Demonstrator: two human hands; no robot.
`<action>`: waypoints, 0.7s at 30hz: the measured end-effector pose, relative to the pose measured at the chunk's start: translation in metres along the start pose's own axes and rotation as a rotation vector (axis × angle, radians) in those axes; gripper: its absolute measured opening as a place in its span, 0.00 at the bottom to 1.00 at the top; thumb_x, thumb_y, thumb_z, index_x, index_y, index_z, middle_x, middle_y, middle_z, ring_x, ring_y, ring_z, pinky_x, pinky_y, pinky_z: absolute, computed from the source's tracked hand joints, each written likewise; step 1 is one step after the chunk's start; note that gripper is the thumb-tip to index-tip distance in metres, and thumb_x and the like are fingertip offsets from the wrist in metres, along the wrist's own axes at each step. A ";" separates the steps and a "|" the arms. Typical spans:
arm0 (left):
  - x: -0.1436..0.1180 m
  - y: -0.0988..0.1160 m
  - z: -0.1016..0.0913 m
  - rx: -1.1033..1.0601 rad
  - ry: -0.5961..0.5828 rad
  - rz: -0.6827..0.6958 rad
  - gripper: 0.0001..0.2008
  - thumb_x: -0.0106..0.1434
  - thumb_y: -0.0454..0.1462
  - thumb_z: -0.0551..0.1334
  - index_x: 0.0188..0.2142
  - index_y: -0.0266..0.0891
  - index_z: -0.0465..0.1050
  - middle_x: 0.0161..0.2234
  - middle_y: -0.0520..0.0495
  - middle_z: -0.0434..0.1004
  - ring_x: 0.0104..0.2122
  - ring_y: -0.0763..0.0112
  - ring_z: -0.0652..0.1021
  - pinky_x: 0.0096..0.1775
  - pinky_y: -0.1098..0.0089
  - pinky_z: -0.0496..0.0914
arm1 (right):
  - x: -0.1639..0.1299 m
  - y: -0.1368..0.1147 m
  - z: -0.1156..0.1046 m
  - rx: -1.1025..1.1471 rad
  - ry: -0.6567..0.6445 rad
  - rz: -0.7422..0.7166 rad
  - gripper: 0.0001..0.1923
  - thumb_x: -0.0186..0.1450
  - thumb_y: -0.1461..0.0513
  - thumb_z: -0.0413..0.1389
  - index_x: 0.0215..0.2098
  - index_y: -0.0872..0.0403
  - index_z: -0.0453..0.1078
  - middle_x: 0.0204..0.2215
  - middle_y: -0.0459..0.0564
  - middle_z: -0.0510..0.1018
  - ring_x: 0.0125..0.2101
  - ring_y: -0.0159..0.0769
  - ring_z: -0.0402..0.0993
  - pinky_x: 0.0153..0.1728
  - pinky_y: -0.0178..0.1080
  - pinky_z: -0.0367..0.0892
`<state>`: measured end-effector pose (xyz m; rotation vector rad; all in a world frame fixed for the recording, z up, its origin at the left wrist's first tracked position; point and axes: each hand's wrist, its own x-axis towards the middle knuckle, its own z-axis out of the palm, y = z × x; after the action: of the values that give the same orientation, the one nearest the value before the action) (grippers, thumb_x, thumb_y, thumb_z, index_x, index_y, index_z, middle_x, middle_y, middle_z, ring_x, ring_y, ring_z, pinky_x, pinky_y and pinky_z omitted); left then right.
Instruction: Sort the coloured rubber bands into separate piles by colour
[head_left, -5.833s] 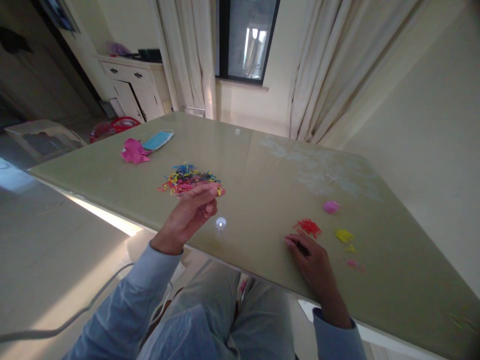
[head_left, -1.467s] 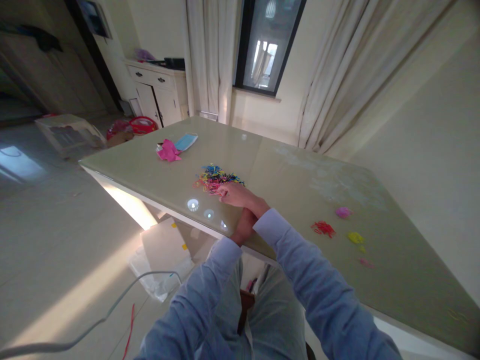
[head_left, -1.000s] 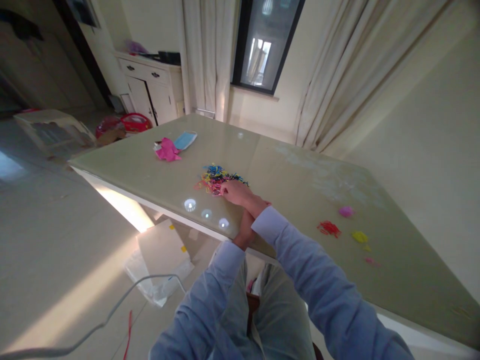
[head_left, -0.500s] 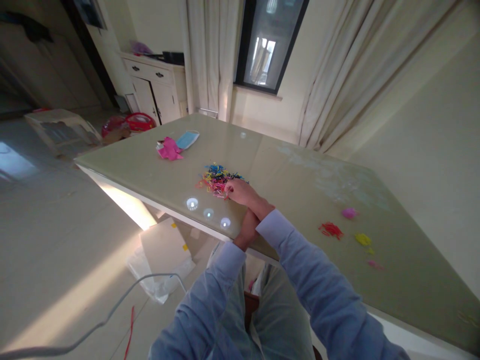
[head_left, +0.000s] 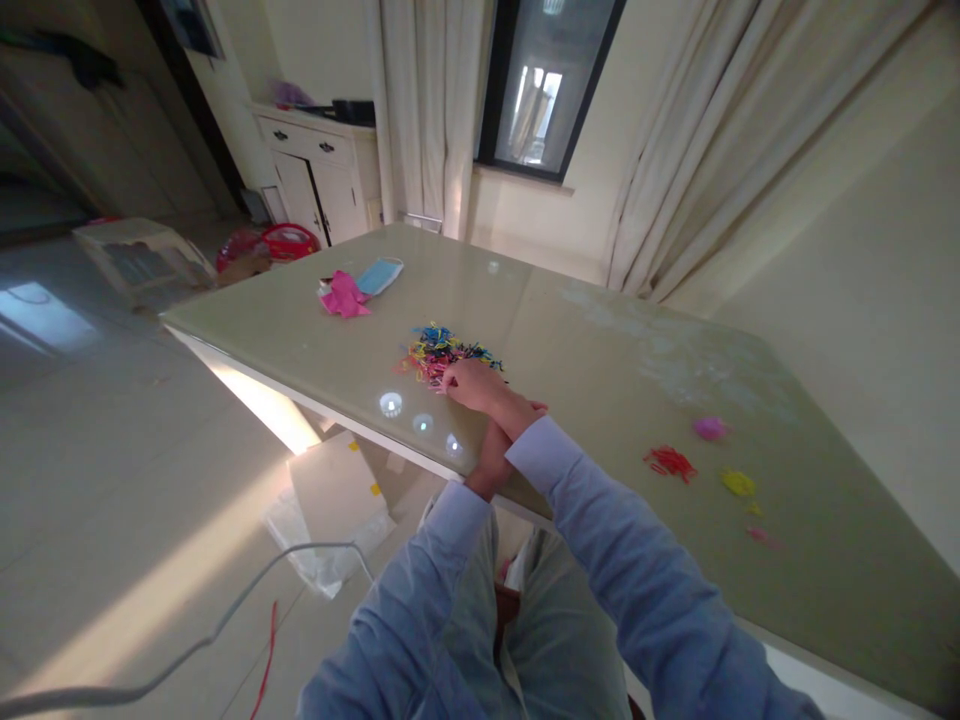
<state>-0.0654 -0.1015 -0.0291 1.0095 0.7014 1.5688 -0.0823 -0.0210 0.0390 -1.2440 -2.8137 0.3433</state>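
Observation:
A mixed pile of small thin coloured loops, which look like rubber bands [head_left: 439, 347], lies on the table in blue, yellow, black, pink and red. At the pile's near edge is my right hand [head_left: 474, 384], its fingers pinched together at the pink and red pieces; what they hold is too small to make out. My left hand [head_left: 498, 448] rests on the table edge beneath my right wrist, which crosses over it and hides most of its fingers. To the right lie separate small heaps: red bands [head_left: 670, 463], yellow bands [head_left: 738, 483], purple bands [head_left: 710, 429] and a few pink bands [head_left: 760, 536].
A crumpled pink wrapper [head_left: 346, 295] and a blue face mask [head_left: 380, 276] lie at the table's far left. The glossy green tabletop [head_left: 570, 340] has a white edge. Below stand a cardboard piece [head_left: 335, 490] and a grey cable [head_left: 225, 620] on the floor side.
My right hand has shifted slightly left and stays pinched at the pile's near edge. My left hand stays under the right wrist. The whole view has shifted a little.

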 end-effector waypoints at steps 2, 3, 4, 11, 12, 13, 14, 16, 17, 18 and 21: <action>0.000 0.000 0.000 0.018 -0.009 -0.004 0.17 0.55 0.47 0.69 0.34 0.33 0.77 0.39 0.38 0.82 0.42 0.57 0.80 0.48 0.60 0.74 | 0.000 0.000 0.000 -0.006 -0.003 -0.001 0.10 0.65 0.62 0.57 0.38 0.51 0.81 0.38 0.51 0.83 0.39 0.37 0.78 0.40 0.34 0.65; 0.000 0.000 -0.001 0.026 -0.014 -0.008 0.17 0.56 0.47 0.68 0.35 0.34 0.77 0.39 0.39 0.82 0.42 0.57 0.80 0.49 0.60 0.74 | -0.001 0.001 0.000 -0.009 -0.003 0.000 0.10 0.65 0.62 0.57 0.38 0.52 0.81 0.38 0.52 0.83 0.39 0.38 0.78 0.40 0.34 0.65; 0.000 -0.001 -0.001 0.031 -0.020 -0.014 0.16 0.57 0.47 0.67 0.35 0.34 0.77 0.40 0.39 0.82 0.42 0.57 0.80 0.49 0.60 0.74 | 0.000 0.001 0.000 -0.011 -0.003 0.001 0.10 0.65 0.62 0.57 0.38 0.52 0.81 0.38 0.52 0.83 0.39 0.38 0.78 0.40 0.34 0.65; 0.000 -0.010 -0.005 0.051 -0.019 -0.009 0.16 0.58 0.44 0.66 0.40 0.35 0.77 0.44 0.38 0.80 0.45 0.57 0.79 0.52 0.56 0.72 | -0.001 -0.002 0.001 -0.019 -0.021 -0.003 0.09 0.65 0.65 0.56 0.34 0.55 0.80 0.37 0.56 0.83 0.39 0.42 0.78 0.39 0.37 0.65; 0.000 -0.010 -0.005 0.069 -0.020 -0.011 0.15 0.58 0.44 0.66 0.40 0.35 0.77 0.44 0.39 0.80 0.46 0.57 0.79 0.52 0.55 0.72 | -0.002 -0.002 0.001 -0.016 -0.022 0.001 0.09 0.65 0.65 0.56 0.34 0.55 0.79 0.38 0.56 0.82 0.39 0.42 0.78 0.39 0.37 0.65; -0.001 -0.010 -0.006 0.089 -0.022 -0.015 0.15 0.59 0.44 0.66 0.40 0.36 0.78 0.44 0.39 0.81 0.46 0.57 0.79 0.52 0.55 0.72 | -0.003 -0.002 0.001 -0.012 -0.022 0.006 0.08 0.65 0.66 0.56 0.34 0.56 0.79 0.38 0.57 0.82 0.39 0.42 0.77 0.38 0.37 0.65; -0.001 -0.010 -0.006 0.109 -0.024 -0.021 0.15 0.59 0.44 0.66 0.40 0.36 0.78 0.44 0.39 0.81 0.46 0.57 0.79 0.52 0.55 0.72 | -0.005 -0.002 0.000 -0.006 -0.020 0.014 0.08 0.64 0.67 0.56 0.34 0.56 0.78 0.39 0.57 0.82 0.39 0.43 0.77 0.38 0.37 0.64; -0.001 -0.010 -0.006 0.128 -0.031 -0.025 0.15 0.59 0.44 0.66 0.41 0.36 0.78 0.44 0.38 0.80 0.46 0.57 0.79 0.51 0.56 0.72 | -0.007 -0.003 -0.001 0.013 -0.007 0.027 0.07 0.63 0.69 0.56 0.35 0.57 0.77 0.40 0.58 0.81 0.40 0.42 0.76 0.38 0.37 0.64; -0.001 -0.009 -0.006 0.123 -0.036 -0.021 0.15 0.59 0.44 0.66 0.41 0.35 0.77 0.45 0.38 0.80 0.46 0.57 0.79 0.51 0.56 0.72 | -0.008 -0.003 -0.001 0.026 0.006 0.032 0.08 0.63 0.70 0.56 0.36 0.57 0.76 0.41 0.57 0.80 0.40 0.41 0.76 0.38 0.36 0.63; -0.002 -0.009 -0.006 0.109 -0.040 -0.017 0.16 0.59 0.44 0.66 0.42 0.35 0.77 0.45 0.37 0.80 0.46 0.57 0.79 0.51 0.56 0.73 | -0.008 -0.002 -0.002 0.042 0.022 0.034 0.08 0.63 0.70 0.55 0.37 0.57 0.76 0.41 0.57 0.79 0.40 0.40 0.75 0.38 0.36 0.63; -0.002 -0.005 -0.005 0.091 -0.054 0.004 0.17 0.59 0.44 0.66 0.41 0.32 0.76 0.43 0.37 0.80 0.45 0.55 0.79 0.50 0.56 0.73 | -0.008 -0.001 -0.002 0.109 0.085 0.031 0.10 0.64 0.71 0.51 0.37 0.57 0.73 0.41 0.56 0.78 0.40 0.37 0.73 0.38 0.35 0.62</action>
<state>-0.0674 -0.1022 -0.0358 1.1165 0.7389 1.5194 -0.0775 -0.0269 0.0416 -1.2501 -2.6691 0.4283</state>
